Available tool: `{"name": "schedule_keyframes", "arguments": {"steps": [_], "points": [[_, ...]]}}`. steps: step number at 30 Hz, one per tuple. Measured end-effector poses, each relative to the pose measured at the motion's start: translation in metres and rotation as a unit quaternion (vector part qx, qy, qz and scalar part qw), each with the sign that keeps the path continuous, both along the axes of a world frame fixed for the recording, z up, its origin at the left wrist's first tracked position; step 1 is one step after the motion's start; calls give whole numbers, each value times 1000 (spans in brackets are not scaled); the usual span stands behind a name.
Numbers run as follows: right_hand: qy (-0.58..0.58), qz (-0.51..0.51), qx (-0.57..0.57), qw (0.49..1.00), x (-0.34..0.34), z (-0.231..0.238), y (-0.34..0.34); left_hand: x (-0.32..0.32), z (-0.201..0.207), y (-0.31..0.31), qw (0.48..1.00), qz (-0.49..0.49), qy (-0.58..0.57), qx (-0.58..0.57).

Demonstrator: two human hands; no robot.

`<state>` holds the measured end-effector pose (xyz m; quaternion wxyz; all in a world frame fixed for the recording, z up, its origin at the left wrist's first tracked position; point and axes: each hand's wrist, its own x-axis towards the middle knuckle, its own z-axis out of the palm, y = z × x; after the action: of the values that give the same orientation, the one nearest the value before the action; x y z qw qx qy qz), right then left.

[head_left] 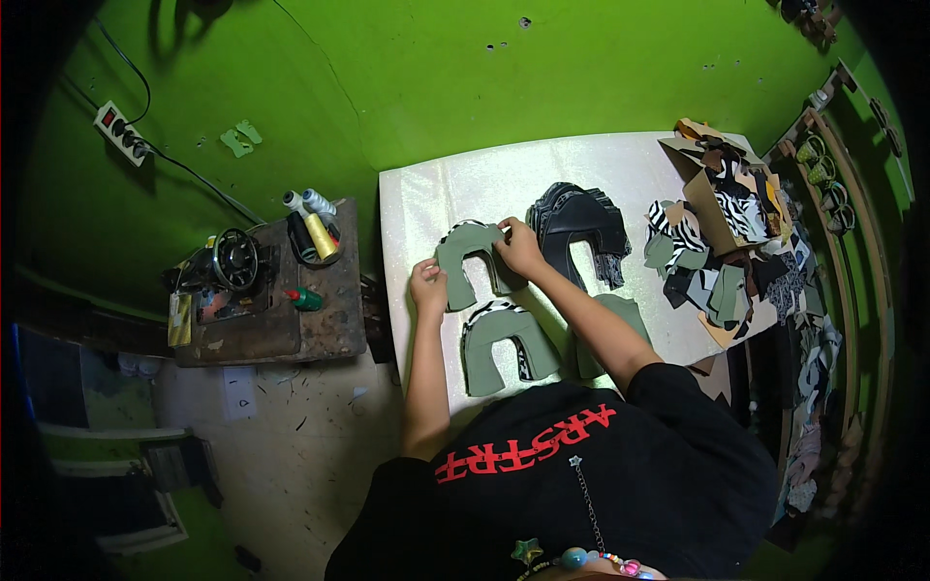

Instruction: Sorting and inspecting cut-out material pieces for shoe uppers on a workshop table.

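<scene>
On the pale table (412, 208) lies an olive-green U-shaped cut piece (473, 236), its opening facing me. Zebra-print material peeks out along its top edge. My left hand (427, 287) grips its left leg, fingers closed at the edge. My right hand (520, 248) pinches it near the upper right curve. Just below sits a similar green U-shaped stack (494, 344) with zebra print showing underneath. Right of my right hand rests a fanned stack of black U-shaped pieces (573, 215). Another green piece (620, 312) is partly covered by my right forearm.
An open cardboard box (712, 215) full of scraps stands at the table's right, with loose scraps (717, 290) heaped around it. To the left, a worn wooden table (329, 334) carries a sewing machine (235, 261), thread cones (318, 235) and a green bottle (306, 298).
</scene>
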<state>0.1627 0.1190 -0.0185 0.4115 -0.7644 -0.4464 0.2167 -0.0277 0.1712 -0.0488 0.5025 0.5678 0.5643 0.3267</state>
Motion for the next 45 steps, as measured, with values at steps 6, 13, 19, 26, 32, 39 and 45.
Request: {"name": "schedule_keyframes", "arguments": {"steps": [6, 13, 19, 26, 32, 39, 45], "points": [[-87, 26, 83, 992, -8, 10, -25, 5, 30, -19, 1000, 21, -9, 6], [-71, 46, 162, 983, 5, 20, -62, 26, 34, -39, 995, -4, -33, 96], [-41, -36, 191, 980, 37, 25, -107, 64, 48, -75, 981, -110, -56, 153], [-33, -120, 191, 974, 85, 14, -161, 114, 55, -125, 965, -226, -26, 131], [-43, -143, 168, 974, 127, 8, -207, 170, 52, -165, 948, -292, -122, 17], [-60, -177, 78, 979, 187, -14, -248, 233, 30, -213, 923, -351, -154, -31], [-20, -147, 24, 989, 219, -20, -272, 292, 14, -223, 897, -413, 41, 151]]}}
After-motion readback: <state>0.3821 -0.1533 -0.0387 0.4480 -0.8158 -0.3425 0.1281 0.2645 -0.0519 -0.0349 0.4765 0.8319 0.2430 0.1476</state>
